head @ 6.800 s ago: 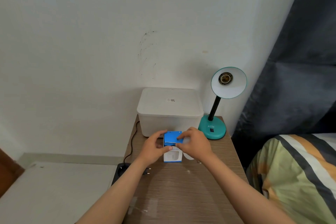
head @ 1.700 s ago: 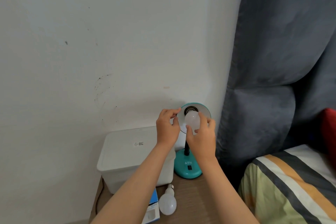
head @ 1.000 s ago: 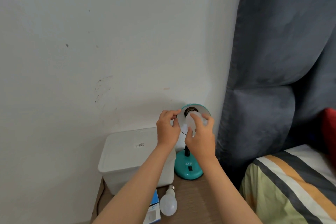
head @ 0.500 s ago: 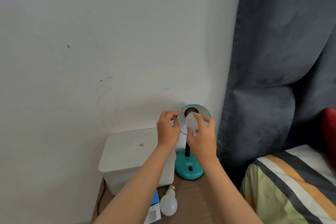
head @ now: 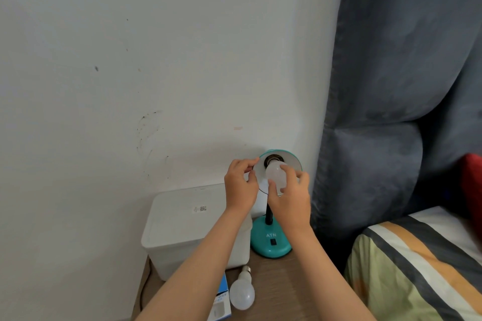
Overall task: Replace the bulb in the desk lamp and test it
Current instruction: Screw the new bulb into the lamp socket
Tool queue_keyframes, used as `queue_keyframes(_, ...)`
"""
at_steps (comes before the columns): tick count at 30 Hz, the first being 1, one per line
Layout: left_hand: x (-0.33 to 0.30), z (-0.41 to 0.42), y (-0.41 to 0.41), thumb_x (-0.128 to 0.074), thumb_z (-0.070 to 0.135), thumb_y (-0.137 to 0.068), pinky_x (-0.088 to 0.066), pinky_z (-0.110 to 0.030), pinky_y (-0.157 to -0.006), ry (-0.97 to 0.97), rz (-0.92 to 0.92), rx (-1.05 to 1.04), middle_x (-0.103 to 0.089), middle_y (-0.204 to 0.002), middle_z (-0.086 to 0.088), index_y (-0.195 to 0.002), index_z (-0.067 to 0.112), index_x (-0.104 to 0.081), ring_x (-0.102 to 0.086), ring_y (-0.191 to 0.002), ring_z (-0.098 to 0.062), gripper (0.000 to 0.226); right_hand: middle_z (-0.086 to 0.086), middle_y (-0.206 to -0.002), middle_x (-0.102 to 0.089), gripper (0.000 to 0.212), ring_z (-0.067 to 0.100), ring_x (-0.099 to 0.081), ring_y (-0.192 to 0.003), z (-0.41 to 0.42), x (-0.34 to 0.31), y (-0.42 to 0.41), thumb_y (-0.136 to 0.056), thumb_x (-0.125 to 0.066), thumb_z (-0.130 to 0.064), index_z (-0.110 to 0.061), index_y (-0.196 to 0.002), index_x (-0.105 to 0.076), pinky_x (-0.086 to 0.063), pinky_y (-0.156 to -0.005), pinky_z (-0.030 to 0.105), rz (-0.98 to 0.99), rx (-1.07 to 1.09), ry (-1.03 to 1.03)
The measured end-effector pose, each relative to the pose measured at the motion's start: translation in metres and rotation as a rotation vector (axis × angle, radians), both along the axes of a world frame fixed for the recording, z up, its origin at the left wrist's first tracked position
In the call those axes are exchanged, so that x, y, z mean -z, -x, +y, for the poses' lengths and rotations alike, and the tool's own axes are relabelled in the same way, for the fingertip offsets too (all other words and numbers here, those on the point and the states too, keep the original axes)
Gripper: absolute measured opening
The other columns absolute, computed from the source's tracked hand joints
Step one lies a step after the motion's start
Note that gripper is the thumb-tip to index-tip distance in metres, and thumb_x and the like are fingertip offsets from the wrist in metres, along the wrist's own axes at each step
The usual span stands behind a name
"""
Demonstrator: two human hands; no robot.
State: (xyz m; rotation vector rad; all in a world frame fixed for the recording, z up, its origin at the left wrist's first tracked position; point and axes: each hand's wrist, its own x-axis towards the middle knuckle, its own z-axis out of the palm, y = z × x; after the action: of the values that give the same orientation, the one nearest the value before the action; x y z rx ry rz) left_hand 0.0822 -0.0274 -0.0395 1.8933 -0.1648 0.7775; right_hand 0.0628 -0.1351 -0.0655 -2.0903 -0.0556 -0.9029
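Note:
A teal desk lamp stands on the wooden table, its round base (head: 271,242) near the wall and its shade (head: 292,161) turned toward me. A white bulb (head: 275,174) sits at the socket inside the shade. My right hand (head: 289,198) grips this bulb with its fingertips. My left hand (head: 241,185) pinches the left rim of the shade. A second white bulb (head: 242,292) lies on the table, and beside it the blue and white bulb box (head: 221,300), partly hidden by my left forearm.
A white lidded plastic bin (head: 182,221) stands left of the lamp against the white wall. A dark cable (head: 143,292) runs down the table's left edge. A grey curtain (head: 391,112) hangs at the right, above a striped bedcover (head: 417,268).
Since 6.8 s ago my hands left the bulb box and rose to the lamp. Over the last second my right hand's fingers have shifted around the bulb at the socket; my left hand stays on the shade.

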Motion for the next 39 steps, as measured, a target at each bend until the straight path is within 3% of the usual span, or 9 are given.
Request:
queue_keyframes(4,-0.0003,-0.0003,0.0008,-0.053,-0.008,-0.082,-0.043,-0.004,-0.079,0.005,0.005,-0.001,-0.06,-0.099,-0.001,-0.101,0.015,-0.067,-0.061,-0.09,-0.012,0.034,0.012,-0.118,-0.042,0.04,0.025,-0.062,-0.07,0.0023,0.0012,0.0,-0.083,-0.066,-0.021,-0.015,-0.12,-0.051,-0.054,-0.057,0.029,-0.022,0.0,-0.032)
queue_keyframes(9,0.0002,-0.0001,0.0006,-0.053,-0.008,-0.083,-0.044,-0.005,-0.079,0.001,0.005,-0.003,-0.06,-0.099,-0.002,-0.102,0.016,-0.067,-0.061,-0.09,-0.012,0.034,0.013,-0.12,-0.042,0.041,0.025,-0.061,-0.073,0.0012,0.0042,0.0008,-0.083,-0.063,-0.009,-0.019,-0.121,-0.052,-0.057,-0.059,0.035,-0.052,-0.054,0.018)
queue_keyframes(12,-0.0003,-0.0005,-0.0002,-0.053,-0.008,-0.082,-0.044,-0.004,-0.079,-0.005,0.0,-0.007,-0.06,-0.099,-0.002,-0.102,0.016,-0.067,-0.061,-0.09,-0.012,0.034,0.013,-0.11,-0.046,0.04,0.026,-0.06,-0.068,0.0018,0.0024,-0.0017,-0.083,-0.066,-0.017,-0.016,-0.12,-0.052,-0.056,-0.057,0.035,-0.025,0.003,-0.041)
queue_keyframes(15,-0.0004,-0.0015,0.0001,-0.053,-0.009,-0.082,-0.043,-0.004,-0.079,0.001,0.0,-0.006,-0.06,-0.098,-0.001,-0.102,0.015,-0.067,-0.061,-0.09,-0.013,0.034,0.014,-0.116,-0.044,0.04,0.026,-0.063,-0.069,0.0019,0.0011,-0.003,-0.083,-0.067,-0.021,-0.011,-0.119,-0.052,-0.055,-0.055,0.033,-0.041,0.023,-0.052)
queue_keyframes(21,-0.0001,-0.0005,0.001,-0.053,-0.009,-0.082,-0.043,-0.004,-0.079,-0.004,-0.001,-0.007,-0.06,-0.098,-0.001,-0.101,0.015,-0.067,-0.061,-0.09,-0.012,0.033,0.013,-0.119,-0.044,0.038,0.023,-0.062,-0.068,-0.0004,0.0055,-0.0016,-0.082,-0.064,-0.01,-0.017,-0.118,-0.054,-0.056,-0.057,0.031,-0.084,-0.054,0.017)
queue_keyframes(27,-0.0007,-0.0016,0.0012,-0.053,-0.008,-0.083,-0.044,-0.006,-0.08,-0.006,0.001,-0.011,-0.059,-0.098,0.0,-0.102,0.015,-0.067,-0.061,-0.09,-0.012,0.033,0.015,-0.108,-0.047,0.04,0.026,-0.059,-0.06,0.0021,-0.0002,-0.0044,-0.082,-0.069,-0.025,-0.008,-0.114,-0.052,-0.051,-0.051,0.03,-0.038,0.03,-0.054)
queue_keyframes(31,-0.0004,-0.0011,0.0021,-0.053,-0.009,-0.082,-0.044,-0.007,-0.081,0.0,-0.001,-0.01,-0.059,-0.098,0.0,-0.101,0.016,-0.067,-0.061,-0.089,-0.011,0.034,0.012,-0.123,-0.041,0.037,0.02,-0.059,-0.062,-0.0004,0.0021,-0.0024,-0.085,-0.061,-0.009,-0.019,-0.12,-0.054,-0.055,-0.053,0.03,-0.094,-0.07,0.059)
queue_keyframes(34,0.0001,-0.001,0.0012,-0.053,-0.01,-0.081,-0.044,-0.004,-0.079,0.003,-0.002,-0.014,-0.059,-0.097,0.0,-0.101,0.015,-0.067,-0.061,-0.089,-0.011,0.035,0.015,-0.122,-0.043,0.038,0.02,-0.058,-0.062,-0.0018,0.0039,-0.0018,-0.082,-0.059,-0.001,-0.015,-0.117,-0.057,-0.057,-0.056,0.033,-0.108,-0.099,0.08)
queue_keyframes(39,-0.0004,-0.0016,0.0004,-0.052,-0.01,-0.082,-0.044,-0.004,-0.079,0.009,-0.001,-0.013,-0.059,-0.098,-0.001,-0.102,0.015,-0.067,-0.061,-0.089,-0.011,0.035,0.012,-0.109,-0.042,0.037,0.023,-0.058,-0.058,-0.0023,0.0024,-0.0026,-0.084,-0.064,-0.014,-0.015,-0.119,-0.052,-0.055,-0.051,0.035,-0.047,-0.039,0.024)
